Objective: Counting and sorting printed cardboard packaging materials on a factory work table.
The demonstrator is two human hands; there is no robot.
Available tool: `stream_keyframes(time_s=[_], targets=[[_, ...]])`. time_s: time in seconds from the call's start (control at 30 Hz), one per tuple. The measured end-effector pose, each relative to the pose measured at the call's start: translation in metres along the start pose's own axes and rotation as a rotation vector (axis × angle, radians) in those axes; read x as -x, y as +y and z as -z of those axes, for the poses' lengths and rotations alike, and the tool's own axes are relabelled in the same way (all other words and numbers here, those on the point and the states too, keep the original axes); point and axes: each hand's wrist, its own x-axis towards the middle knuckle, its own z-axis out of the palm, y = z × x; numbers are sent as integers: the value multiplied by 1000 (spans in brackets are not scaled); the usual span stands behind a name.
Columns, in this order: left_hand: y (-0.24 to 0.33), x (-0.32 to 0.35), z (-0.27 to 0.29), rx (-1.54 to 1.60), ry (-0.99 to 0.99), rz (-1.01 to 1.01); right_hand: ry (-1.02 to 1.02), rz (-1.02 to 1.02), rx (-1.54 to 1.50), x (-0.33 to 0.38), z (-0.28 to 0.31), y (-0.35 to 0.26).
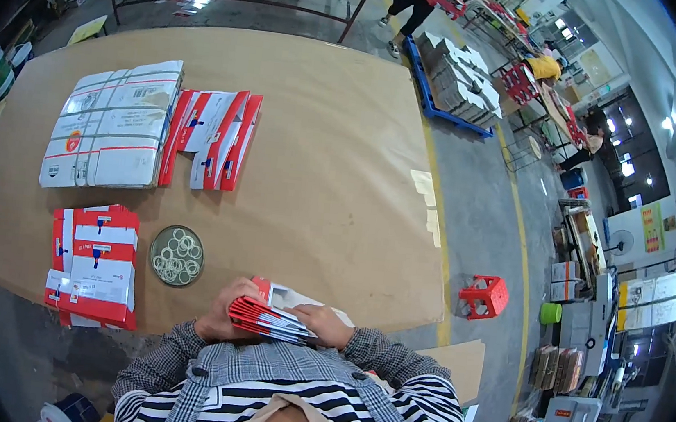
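Observation:
Close to my body, at the near table edge, I hold a stack of flat red-and-white cartons (269, 321) between both hands. My left hand (227, 312) is closed round the stack's left end. Against its right end my right hand (326, 325) is closed, with some fingertips hidden. The stacked edges face me, and a white panel shows beyond them. Left of my left hand sits a round dish (154, 262) full of pale ring-shaped bands (178, 254). Further left lies a pile of red-and-white flat cartons (104, 269).
A strapped white bundle (108, 129) lies at the far left of the brown-covered table (317, 176), beside more flat cartons (218, 141). On the floor to the right stand a red stool (484, 297) and a blue pallet (424, 84) of stacked cardboard. Other people work beyond.

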Motion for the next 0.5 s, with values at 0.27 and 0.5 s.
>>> stream_keyframes(time_s=[0.27,0.5], targets=[[12,0,-3,287,55,254,-26,-29,69,23,34,6],[5,5,9,378,113,316,-16,-470,27,110,146,17]])
